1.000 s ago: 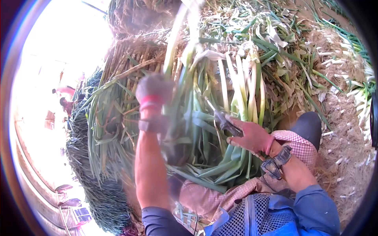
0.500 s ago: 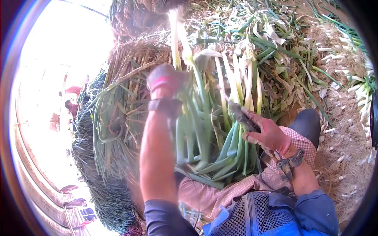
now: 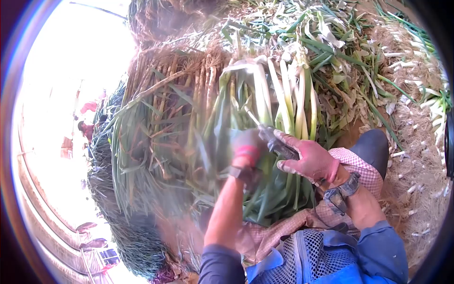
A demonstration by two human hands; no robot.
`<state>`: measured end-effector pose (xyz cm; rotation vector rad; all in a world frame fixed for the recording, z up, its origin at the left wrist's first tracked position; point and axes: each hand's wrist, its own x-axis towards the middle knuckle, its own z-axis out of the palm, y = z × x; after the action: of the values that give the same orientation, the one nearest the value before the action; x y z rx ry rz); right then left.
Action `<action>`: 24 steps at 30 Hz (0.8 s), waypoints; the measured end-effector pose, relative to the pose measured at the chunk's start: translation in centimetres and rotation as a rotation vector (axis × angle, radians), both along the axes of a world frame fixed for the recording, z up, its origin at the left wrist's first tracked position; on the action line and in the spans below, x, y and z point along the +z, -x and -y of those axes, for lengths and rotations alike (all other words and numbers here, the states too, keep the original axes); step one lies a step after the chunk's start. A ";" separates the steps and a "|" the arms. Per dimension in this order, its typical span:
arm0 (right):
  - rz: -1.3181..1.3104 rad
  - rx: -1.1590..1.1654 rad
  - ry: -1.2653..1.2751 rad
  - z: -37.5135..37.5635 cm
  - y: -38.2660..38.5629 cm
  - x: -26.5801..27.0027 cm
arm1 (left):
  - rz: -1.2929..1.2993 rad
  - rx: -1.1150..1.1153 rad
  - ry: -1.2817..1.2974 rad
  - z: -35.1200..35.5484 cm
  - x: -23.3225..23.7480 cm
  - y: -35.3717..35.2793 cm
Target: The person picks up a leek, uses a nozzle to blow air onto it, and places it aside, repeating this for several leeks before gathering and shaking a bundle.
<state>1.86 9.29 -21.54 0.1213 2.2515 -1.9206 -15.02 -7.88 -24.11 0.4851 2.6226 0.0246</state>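
Observation:
My left hand point(image 3: 248, 144), in a dirty glove, is smeared by motion. It is close beside my right hand, over the leaves of the green onions, and its fingers do not show clearly. My right hand point(image 3: 314, 161), in a reddish glove, is wrapped round a dark hand tool point(image 3: 282, 146) that points up and left. Cleaned green onions point(image 3: 286, 97) with white stems lie past the tool, their green leaves running down to my lap. Left of them lie unpeeled green onions point(image 3: 165, 90) with brown roots and dry skins.
A heap of stripped leaves and skins point(image 3: 326, 35) spreads at the back. Cut roots point(image 3: 406, 175) litter the ground at right. A tall stack of green onions point(image 3: 113, 203) stands at left, with a person point(image 3: 86, 128) beyond it. My knee point(image 3: 373, 151) is at right.
My left hand has moved down and right, close to my right hand. The white stems that stood up above it are no longer raised there. My right hand has shifted slightly left.

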 end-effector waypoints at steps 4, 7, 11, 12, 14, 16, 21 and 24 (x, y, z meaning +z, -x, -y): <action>0.055 -0.055 -0.255 1.0 2.1 -0.9 | 0.328 0.159 -0.481 2.8 -0.4 -2.0; 0.045 0.039 -0.295 1.9 3.3 -1.0 | 0.093 0.295 -0.738 8.1 -2.6 3.2; 0.111 0.056 -0.283 3.5 5.3 -0.3 | -0.408 0.340 -0.354 12.0 -0.6 8.2; 0.111 0.060 -0.283 4.2 5.6 -0.8 | -0.466 0.273 -0.245 12.5 -0.5 9.0; -0.025 0.133 -0.206 5.8 5.9 -1.2 | -0.457 0.258 -0.127 12.9 -0.9 9.8; 0.013 0.183 -0.228 7.0 7.1 -0.3 | -0.445 0.243 -0.009 13.1 -1.1 10.6; 0.037 0.174 -0.280 9.8 9.8 0.2 | -0.501 0.163 0.132 13.3 -2.0 11.5; 0.076 0.206 -0.237 11.0 11.2 0.0 | -0.520 0.158 0.128 13.1 -2.1 12.1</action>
<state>-9.32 -1.74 -21.52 -0.0066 2.3306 -1.5198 -27.10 -20.93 -26.22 0.2614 3.1386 -0.2492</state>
